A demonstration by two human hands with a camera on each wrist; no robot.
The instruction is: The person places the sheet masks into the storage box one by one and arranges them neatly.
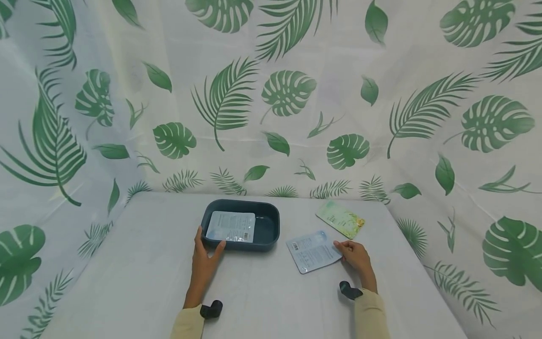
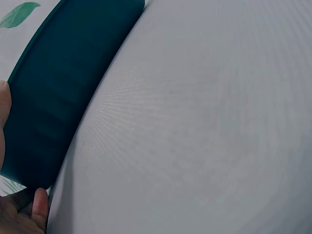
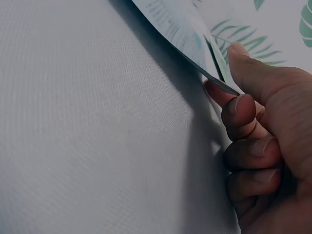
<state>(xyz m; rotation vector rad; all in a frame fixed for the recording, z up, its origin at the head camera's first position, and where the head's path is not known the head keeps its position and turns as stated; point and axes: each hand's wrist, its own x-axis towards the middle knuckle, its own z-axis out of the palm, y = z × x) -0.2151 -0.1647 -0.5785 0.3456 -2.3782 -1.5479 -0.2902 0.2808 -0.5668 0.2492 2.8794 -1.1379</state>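
A dark blue rectangular tub (image 1: 271,225) sits on the table, with a pale blue-white printed sachet (image 1: 232,226) lying flat inside it. My left hand (image 1: 205,258) grips the tub's near left corner, thumb on the front wall and fingers along the left end. In the left wrist view the tub's wall (image 2: 63,83) fills the upper left. Right of the tub, my right hand (image 1: 357,258) pinches the right edge of another pale blue printed sachet (image 1: 312,252). The right wrist view shows this sachet (image 3: 170,31) tilted, its edge between thumb and fingers.
A green and yellow sachet (image 1: 340,219) lies behind the right hand on the white-covered table (image 1: 139,263). Leaf-printed cloth (image 1: 296,150) hangs close around the back and sides. A dark wrist device (image 1: 211,309) is worn on each arm.
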